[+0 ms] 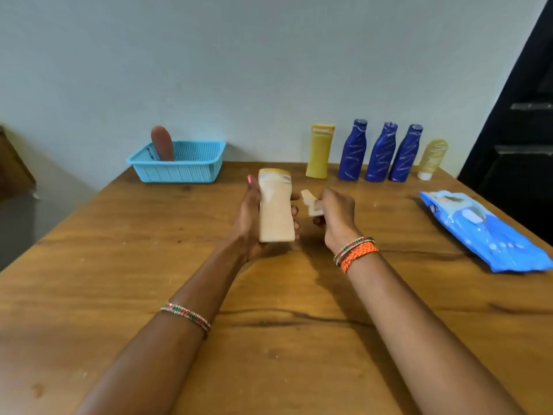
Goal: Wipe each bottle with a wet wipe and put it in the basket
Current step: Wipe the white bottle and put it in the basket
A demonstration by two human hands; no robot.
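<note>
My left hand [248,217] grips a cream bottle [276,206] upright above the middle of the wooden table [119,265]. Just right of it, my right hand [336,218] pinches a small folded wet wipe [311,203], a little apart from the bottle. At the back left stands a light blue basket [179,169] with a brown bottle [162,143] leaning inside. Along the back wall stand a yellow bottle [320,151], three dark blue bottles [352,151] [381,152] [405,154] and a pale translucent tube [432,158] on its white cap.
A blue pack of wet wipes [481,229] lies flat near the table's right edge. A dark doorway or cabinet [520,130] rises behind the right corner. The pale wall runs close behind the row of bottles.
</note>
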